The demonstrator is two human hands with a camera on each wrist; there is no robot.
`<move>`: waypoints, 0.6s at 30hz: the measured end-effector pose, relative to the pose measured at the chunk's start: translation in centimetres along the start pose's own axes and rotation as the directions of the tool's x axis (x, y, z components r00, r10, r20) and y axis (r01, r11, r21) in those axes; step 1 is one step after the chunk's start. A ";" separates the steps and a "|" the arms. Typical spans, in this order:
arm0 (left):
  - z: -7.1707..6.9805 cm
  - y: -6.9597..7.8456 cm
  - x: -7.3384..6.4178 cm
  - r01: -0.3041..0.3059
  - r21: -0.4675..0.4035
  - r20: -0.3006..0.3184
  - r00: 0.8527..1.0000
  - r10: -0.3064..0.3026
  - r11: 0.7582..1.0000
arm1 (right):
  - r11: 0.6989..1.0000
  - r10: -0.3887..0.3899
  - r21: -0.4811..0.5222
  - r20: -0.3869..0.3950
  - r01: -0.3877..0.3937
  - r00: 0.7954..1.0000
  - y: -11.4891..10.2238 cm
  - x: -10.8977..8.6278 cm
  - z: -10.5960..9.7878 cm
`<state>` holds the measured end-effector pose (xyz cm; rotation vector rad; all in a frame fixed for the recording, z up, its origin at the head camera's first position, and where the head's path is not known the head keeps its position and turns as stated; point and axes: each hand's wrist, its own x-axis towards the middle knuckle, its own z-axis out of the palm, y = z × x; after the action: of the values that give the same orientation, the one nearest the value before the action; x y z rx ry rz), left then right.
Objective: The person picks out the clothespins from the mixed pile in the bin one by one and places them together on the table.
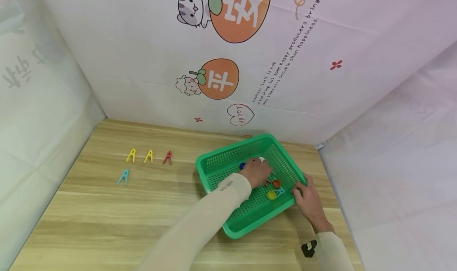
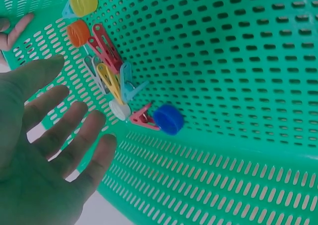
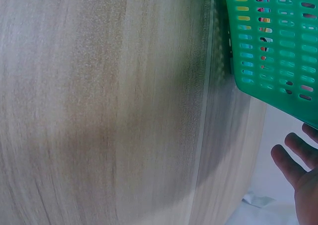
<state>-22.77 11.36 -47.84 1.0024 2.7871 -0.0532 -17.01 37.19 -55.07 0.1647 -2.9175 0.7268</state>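
Observation:
My left hand [image 1: 256, 172] is inside a green plastic basket [image 1: 246, 228], its fingers loosely extended with nothing held in the left wrist view. Past the fingertips lie a red clothespin [image 2: 105, 50], a grey one, a yellow clothespin [image 2: 110, 82], a light blue clothespin [image 2: 127, 86] and a smaller red one [image 2: 143, 118]. Among them are a blue bottle cap [image 2: 169, 119], a white cap [image 2: 119, 109], an orange cap [image 2: 78, 33] and a yellow cap [image 2: 83, 0]. My right hand [image 1: 310, 199] grips the basket's right corner, thumb over the rim. The basket is tilted.
On the wooden table [image 1: 107, 219], left of the basket, lie two yellow clothespins [image 1: 131, 155], a red clothespin [image 1: 168, 157] and a light blue clothespin [image 1: 123, 177]. Printed white sheets [image 1: 150, 72] wall in the back and both sides.

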 end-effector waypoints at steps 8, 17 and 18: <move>0.5 0.7 0.6 -0.034 0.032 0.025 0.999 0.034 0.999 | 1.000 0.005 0.000 -0.004 -0.005 1.000 -0.3 0.0 -0.1; 1.4 1.6 0.8 -0.081 0.074 0.075 0.994 0.075 0.994 | 1.000 -0.005 -0.003 -0.016 0.005 1.000 -0.2 0.0 0.0; 1.5 1.6 0.8 -0.086 0.066 0.083 0.993 0.080 0.994 | 1.000 -0.007 -0.003 -0.018 0.007 1.000 -0.2 0.0 0.1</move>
<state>-22.11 12.95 -49.42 1.1061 2.6851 -0.1763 -16.95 37.00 -55.04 0.1674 -2.8998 0.7189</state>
